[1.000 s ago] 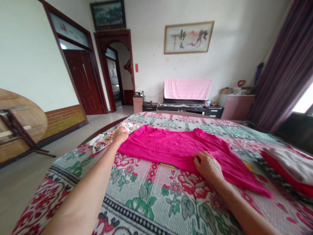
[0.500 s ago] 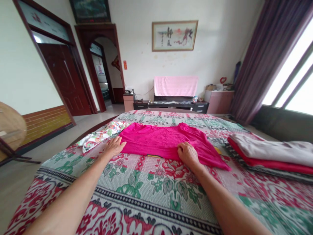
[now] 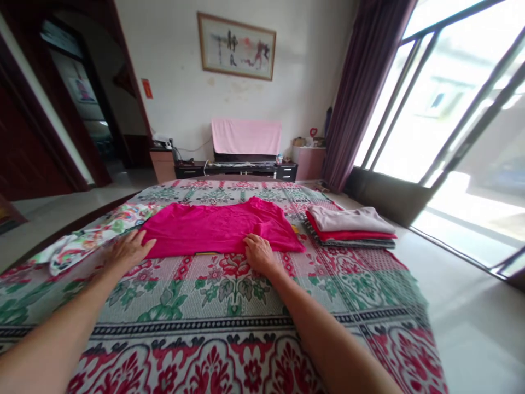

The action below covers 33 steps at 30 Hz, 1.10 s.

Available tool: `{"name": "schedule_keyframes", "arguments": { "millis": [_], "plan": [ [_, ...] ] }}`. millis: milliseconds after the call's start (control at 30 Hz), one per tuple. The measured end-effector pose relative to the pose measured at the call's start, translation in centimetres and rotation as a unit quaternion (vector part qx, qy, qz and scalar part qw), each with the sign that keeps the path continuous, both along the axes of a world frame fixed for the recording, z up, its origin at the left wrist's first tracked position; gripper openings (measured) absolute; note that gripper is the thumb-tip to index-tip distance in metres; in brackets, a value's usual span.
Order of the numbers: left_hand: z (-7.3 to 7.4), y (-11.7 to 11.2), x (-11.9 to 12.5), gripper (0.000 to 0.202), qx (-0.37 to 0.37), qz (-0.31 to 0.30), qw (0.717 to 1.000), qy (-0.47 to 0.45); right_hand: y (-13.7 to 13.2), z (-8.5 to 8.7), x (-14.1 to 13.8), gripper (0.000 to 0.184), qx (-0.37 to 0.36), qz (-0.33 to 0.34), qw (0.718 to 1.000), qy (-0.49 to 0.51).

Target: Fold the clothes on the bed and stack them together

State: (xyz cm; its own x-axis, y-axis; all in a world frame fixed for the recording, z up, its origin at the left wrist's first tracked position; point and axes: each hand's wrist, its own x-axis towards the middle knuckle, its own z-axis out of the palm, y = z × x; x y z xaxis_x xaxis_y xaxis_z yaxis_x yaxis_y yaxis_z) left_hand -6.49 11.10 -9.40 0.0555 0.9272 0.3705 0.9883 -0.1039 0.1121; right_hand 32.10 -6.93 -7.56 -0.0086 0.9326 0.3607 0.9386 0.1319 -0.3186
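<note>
A bright pink garment (image 3: 213, 227) lies spread flat on a floral bed cover (image 3: 229, 306). My left hand (image 3: 128, 250) rests at the garment's near left corner, fingers together against the hem. My right hand (image 3: 257, 254) lies on the near edge towards the right, fingers curled onto the fabric. A thin yellow strip (image 3: 205, 253) peeks out under the near hem between the hands.
A floral patterned cloth (image 3: 88, 238) lies crumpled left of the pink garment. A stack of folded clothes (image 3: 348, 224) sits to its right near the bed's edge. Beyond the bed stand a low cabinet with a pink towel (image 3: 246, 137), dark curtains and large windows.
My left hand slid from the far left corner back to the near left corner of the pink garment. The view swung right, bringing the folded stack and windows into sight.
</note>
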Motion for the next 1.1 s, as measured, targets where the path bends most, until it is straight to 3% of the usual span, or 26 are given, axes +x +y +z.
{"name": "schedule_keyframes", "arguments": {
  "millis": [100,233,333,467,667,867,1000,1100],
  "plan": [
    [1.3,-1.4,2.7,0.051,0.032,0.005,0.999,0.006,-0.1,0.1,0.0,0.034,0.006,0.003,1.000,0.029],
    [2.1,-3.6,10.0,0.042,0.059,-0.116,0.991,-0.037,-0.1,0.2,0.0,0.032,0.011,0.012,0.999,0.046],
    [1.3,-5.3,16.0,0.036,0.046,-0.221,0.973,-0.055,-0.3,0.0,0.1,0.031,0.029,0.006,0.998,0.051],
    [-0.3,-7.2,20.6,0.033,0.054,-0.259,0.961,-0.081,-0.7,-0.1,0.4,0.028,0.063,-0.062,0.995,0.052],
    [-0.8,-8.0,20.6,0.030,0.120,-0.289,0.938,-0.150,-1.2,0.5,1.6,0.025,0.056,-0.137,0.988,0.052],
    [-0.6,-8.4,20.5,0.024,0.088,-0.341,0.930,-0.107,-1.4,1.2,2.5,0.024,-0.009,-0.184,0.983,0.016],
    [-0.4,-8.5,20.6,0.024,0.093,-0.328,0.935,-0.097,-1.9,1.4,2.9,0.024,-0.002,-0.250,0.968,0.015],
    [-0.3,-8.6,20.7,0.023,0.103,-0.340,0.927,-0.120,-2.1,1.5,3.0,0.023,0.031,-0.244,0.969,0.024]
  ]
}}
